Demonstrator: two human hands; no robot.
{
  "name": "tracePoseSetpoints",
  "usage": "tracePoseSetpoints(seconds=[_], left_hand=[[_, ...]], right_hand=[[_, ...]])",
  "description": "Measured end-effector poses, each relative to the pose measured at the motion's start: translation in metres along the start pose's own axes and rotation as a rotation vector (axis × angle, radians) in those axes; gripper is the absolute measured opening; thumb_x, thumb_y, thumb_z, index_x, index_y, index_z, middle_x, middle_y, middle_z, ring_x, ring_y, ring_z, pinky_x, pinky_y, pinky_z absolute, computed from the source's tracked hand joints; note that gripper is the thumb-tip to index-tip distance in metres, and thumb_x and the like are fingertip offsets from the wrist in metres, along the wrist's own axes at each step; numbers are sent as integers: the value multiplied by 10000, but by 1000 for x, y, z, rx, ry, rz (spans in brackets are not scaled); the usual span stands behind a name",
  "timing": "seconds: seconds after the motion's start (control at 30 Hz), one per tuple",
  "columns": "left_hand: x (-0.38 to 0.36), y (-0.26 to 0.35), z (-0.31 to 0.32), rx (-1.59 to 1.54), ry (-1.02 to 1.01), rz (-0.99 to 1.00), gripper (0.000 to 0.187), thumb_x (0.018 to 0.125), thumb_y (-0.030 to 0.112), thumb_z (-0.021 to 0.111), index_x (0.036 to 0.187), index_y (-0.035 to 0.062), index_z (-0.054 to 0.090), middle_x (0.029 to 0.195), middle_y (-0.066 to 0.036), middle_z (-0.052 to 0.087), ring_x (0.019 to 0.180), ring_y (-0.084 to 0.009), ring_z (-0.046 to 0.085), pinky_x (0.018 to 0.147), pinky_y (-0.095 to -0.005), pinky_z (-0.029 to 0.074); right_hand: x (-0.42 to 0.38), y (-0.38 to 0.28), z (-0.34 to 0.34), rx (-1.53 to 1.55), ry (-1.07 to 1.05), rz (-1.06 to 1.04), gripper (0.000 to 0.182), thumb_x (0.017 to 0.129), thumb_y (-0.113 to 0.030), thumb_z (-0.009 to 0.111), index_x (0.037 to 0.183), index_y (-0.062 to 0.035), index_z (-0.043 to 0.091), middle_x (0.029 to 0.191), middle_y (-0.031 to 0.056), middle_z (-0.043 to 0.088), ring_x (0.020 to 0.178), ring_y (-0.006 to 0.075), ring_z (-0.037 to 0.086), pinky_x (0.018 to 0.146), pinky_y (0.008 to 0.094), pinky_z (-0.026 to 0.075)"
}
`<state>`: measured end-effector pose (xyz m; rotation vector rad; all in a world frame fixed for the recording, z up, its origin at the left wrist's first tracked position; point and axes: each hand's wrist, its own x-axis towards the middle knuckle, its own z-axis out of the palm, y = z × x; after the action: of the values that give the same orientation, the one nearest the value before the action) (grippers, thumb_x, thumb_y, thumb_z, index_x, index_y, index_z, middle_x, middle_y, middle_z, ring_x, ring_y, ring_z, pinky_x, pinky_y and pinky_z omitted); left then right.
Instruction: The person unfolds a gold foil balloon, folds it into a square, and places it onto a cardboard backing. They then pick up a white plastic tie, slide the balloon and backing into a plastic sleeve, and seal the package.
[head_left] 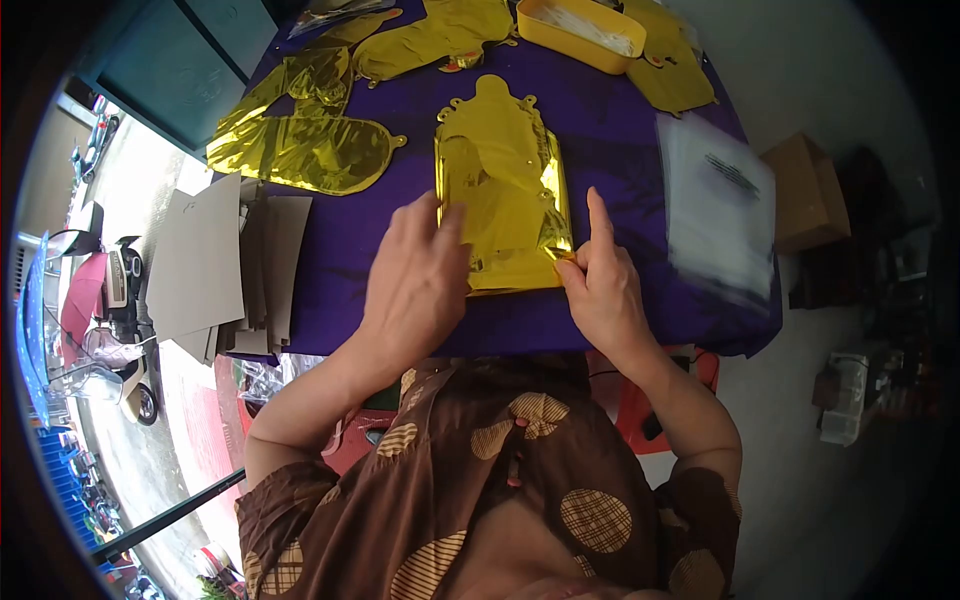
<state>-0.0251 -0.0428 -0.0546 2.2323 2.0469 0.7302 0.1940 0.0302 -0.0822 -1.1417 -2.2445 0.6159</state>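
A folded gold foil balloon (490, 215) with small tabs along its edges lies flat in front of me on the purple tablecloth (350, 285). My left hand (415, 280) is over its left edge, fingers stretched out and partly smeared by motion. At the lower right corner of the foil, my right hand (608, 285) has its thumb against the creased edge, with the index finger pointing up and away. The other right fingers are curled and partly hidden; they seem to pinch the foil.
Grey cardboard sheets (200, 265) are stacked at left, clear plastic bags (715, 215) at right. More gold foil balloons (310, 150) lie farther back, beside a yellow tray (585, 45) of thin white items. A cardboard box (805, 190) stands beyond the table's right edge.
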Motion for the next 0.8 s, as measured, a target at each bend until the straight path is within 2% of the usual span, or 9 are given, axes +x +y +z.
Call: tracePoseSetpoints(seconds=[0.07,0.17,0.2,0.33,0.53,0.67,0.73,0.8], left_hand=[[14,2,8,75,13,194,580,935,252,636,1416,-9,447,1443,-266,419,1347,-445,403,1094,-502,362],[24,-3,33,84,-86,269,765,969,495,527,1518,14,296,1558,-280,272,1478,-468,175,1187,-585,153],[25,-8,41,153,-162,271,891,958,644,404,1562,29,177,1596,-269,200,1503,-440,126,1186,-615,102],[25,-11,50,169,-209,309,885,954,659,402,1562,47,204,1593,-259,220,1496,-427,163,1180,-622,126],[28,-9,45,194,-252,310,857,955,673,384,1556,76,254,1583,-258,248,1482,-431,208,1170,-637,142],[28,-9,46,188,-242,312,853,953,682,378,1546,77,280,1578,-259,260,1476,-437,219,1164,-646,145],[28,-9,46,188,-245,311,846,953,683,378,1541,80,293,1576,-261,262,1475,-439,221,1162,-649,147],[29,-9,45,195,-258,311,837,953,680,380,1536,84,307,1575,-263,263,1475,-440,221,1161,-650,148]], right_hand=[[3,-2,0,-12,-22,13,796,827,29,669,1486,103,229,789,181,637,761,343,631,774,447,478],[6,-3,0,-40,-43,53,783,825,7,680,1474,101,252,792,185,642,757,341,636,778,448,479],[7,-5,1,-45,-45,52,773,826,-3,685,1467,100,266,789,185,643,746,340,634,777,450,479],[8,-13,-5,-284,-54,-43,758,808,-57,730,1442,72,335,858,180,651,785,330,619,802,443,471],[1,4,-15,-391,87,-199,704,754,-104,791,1370,17,470,1189,193,590,1060,314,542,887,433,435],[-8,1,-28,-454,-26,-394,616,849,-303,711,1334,27,524,1370,188,524,1262,341,476,1027,485,352],[-14,3,-29,-424,-162,-468,643,902,-431,636,1331,36,532,1435,190,489,1361,365,413,1106,516,282],[-19,11,-25,-404,-229,-437,695,927,-514,555,1334,49,530,1454,211,470,1404,382,362,1139,533,234]])
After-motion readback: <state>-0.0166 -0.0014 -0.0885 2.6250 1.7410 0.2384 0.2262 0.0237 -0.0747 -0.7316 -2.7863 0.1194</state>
